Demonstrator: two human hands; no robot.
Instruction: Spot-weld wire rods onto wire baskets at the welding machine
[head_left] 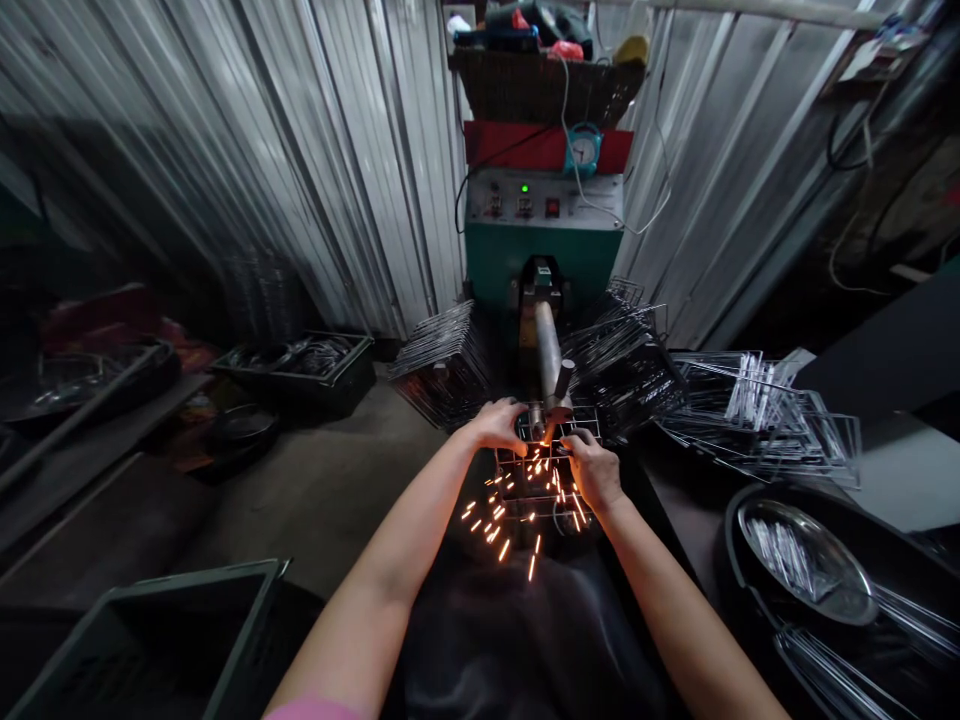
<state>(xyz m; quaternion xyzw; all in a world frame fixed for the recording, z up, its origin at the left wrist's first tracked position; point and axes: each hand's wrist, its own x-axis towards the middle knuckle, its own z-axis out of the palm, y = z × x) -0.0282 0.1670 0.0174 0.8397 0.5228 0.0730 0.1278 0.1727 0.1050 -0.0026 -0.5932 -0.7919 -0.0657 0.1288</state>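
**Holding the Wire Frame Steady Under the Sparks**

We are working with both hands on the wire frame, whose far part is sitting at the tip of the electrode arm on the green welding machine. Our left hand is holding its left side, thumb and fingers bent around the wires; our right hand is pinching its right side. No worktop is showing beneath, so, we judge, our grip is doing much of the steadying.

Sparks are spraying toward the dark cloth over our lap. To do this well, we are aiming for a level, motionless frame, an even grip on both sides, and fingertips clear of the glowing contact; ours are resting rather near it. We are also minding the left stack and right stack of wire pieces, where a corner could be snagging.
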